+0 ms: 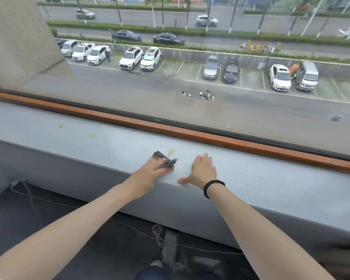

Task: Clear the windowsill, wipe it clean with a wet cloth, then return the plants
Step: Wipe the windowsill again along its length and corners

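The grey speckled windowsill [261,178] runs across the view below the window. My left hand [150,172] presses a dark patterned cloth [166,159] flat onto the sill near its front edge; most of the cloth is hidden under my fingers. My right hand [200,170] rests flat on the sill just to the right, fingers straight, thumb spread out, a black band on the wrist. Yellowish stains [171,152] mark the sill just beyond the cloth, with others further left [91,135]. No plants are in view.
An orange-brown window frame [190,136] borders the back of the sill, with glass above it. Below the sill lies a dark floor with loose cables [158,235] and a power strip [170,247].
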Action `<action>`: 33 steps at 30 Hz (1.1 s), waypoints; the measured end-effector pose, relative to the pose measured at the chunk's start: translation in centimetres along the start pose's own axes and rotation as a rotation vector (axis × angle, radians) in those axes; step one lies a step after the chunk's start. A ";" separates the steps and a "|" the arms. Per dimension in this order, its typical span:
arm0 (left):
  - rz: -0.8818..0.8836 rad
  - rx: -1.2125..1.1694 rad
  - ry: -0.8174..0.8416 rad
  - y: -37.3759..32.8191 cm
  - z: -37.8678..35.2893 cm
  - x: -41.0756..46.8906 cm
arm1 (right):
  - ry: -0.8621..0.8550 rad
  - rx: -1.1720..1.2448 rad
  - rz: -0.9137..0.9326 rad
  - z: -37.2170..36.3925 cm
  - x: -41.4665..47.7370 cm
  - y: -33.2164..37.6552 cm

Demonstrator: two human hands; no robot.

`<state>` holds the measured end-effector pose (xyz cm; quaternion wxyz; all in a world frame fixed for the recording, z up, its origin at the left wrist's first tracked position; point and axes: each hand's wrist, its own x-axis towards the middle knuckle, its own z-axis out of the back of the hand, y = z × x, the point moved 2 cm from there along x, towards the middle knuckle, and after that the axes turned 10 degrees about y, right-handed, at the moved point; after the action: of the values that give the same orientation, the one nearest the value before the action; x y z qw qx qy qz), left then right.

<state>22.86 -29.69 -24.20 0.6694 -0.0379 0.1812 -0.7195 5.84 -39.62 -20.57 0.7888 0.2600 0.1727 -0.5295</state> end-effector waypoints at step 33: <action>-0.254 0.054 0.094 0.2 5.4 10.3 | 0.006 0.155 -0.038 2.1 2.5 -3.0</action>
<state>23.64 -40.90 -21.18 0.5643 -0.0087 0.1866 -0.8042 4.04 -43.67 -20.97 0.7555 0.3184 0.1387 -0.5555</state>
